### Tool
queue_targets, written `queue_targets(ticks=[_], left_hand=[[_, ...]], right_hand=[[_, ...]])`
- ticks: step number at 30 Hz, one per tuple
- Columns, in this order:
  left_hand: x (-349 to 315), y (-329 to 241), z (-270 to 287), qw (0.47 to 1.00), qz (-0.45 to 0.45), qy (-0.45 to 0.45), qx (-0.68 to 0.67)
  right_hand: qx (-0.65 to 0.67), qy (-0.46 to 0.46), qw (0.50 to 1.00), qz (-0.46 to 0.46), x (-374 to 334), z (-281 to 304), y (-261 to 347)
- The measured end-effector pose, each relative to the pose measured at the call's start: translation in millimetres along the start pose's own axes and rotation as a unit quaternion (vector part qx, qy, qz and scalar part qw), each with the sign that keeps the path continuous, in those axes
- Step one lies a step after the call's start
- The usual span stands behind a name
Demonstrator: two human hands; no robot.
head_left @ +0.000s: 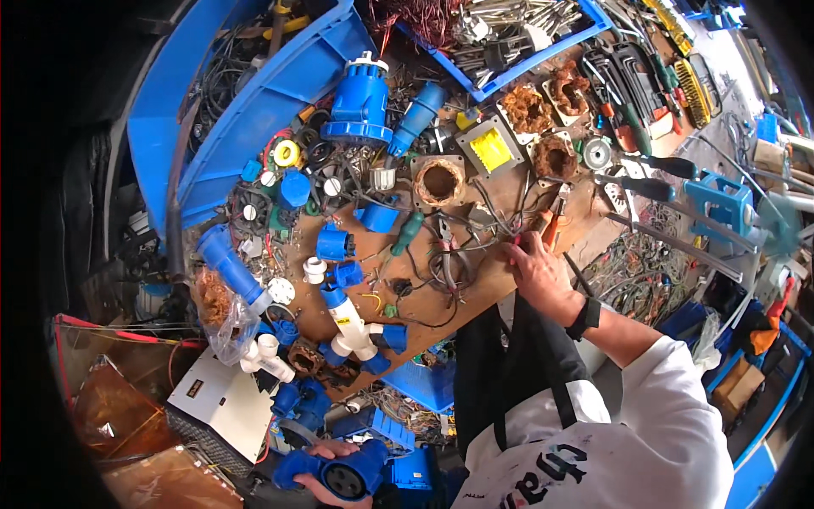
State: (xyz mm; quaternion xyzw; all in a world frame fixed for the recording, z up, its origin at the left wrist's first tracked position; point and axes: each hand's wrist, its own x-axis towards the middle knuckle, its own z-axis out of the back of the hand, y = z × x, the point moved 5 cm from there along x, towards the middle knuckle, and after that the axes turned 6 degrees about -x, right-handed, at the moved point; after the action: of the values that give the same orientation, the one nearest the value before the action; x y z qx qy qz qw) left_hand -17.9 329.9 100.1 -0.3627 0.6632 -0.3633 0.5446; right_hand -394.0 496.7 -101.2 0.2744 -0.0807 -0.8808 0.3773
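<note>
At the lower left, my left hand [332, 489] grips a blue industrial socket [349, 477] whose round dark face with holes shows; a blue part sticks out to its left. My right hand [541, 270] rests at the table's near edge, fingers drawn together beside several grey cables. A small reddish piece shows at the fingertips, too little of it to name. Right behind that hand lie orange-handled pliers [555, 225]. Another pair of pliers [444, 242] and a green-handled screwdriver [409, 232] are to its left.
Blue connectors [354, 102] and white plastic fittings [352, 327] crowd the wooden table [487, 284]. Square motor housings [438, 181] stand further back. Blue bins [500, 81] hold metal scraps. Long screwdrivers [649, 187] lie at the right; a white-topped metal box [229, 399] is at the left.
</note>
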Motion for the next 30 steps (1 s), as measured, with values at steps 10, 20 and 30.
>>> queue_targets(ticks=[10, 20, 30], left_hand=[[-12, 2, 6, 1.0, -0.019, -0.007, -0.01], [-45, -53, -32, 0.991, -0.102, 0.012, -0.081], [-110, -101, -133, 0.959, -0.143, 0.091, -0.228]], right_hand=[[-0.012, 0.009, 0.997, 0.081, 11, -5, 10], [0.142, -0.036, 0.984, 0.107, -34, 106, 37], [0.521, -0.093, 0.836, 0.142, -150, 301, 52]])
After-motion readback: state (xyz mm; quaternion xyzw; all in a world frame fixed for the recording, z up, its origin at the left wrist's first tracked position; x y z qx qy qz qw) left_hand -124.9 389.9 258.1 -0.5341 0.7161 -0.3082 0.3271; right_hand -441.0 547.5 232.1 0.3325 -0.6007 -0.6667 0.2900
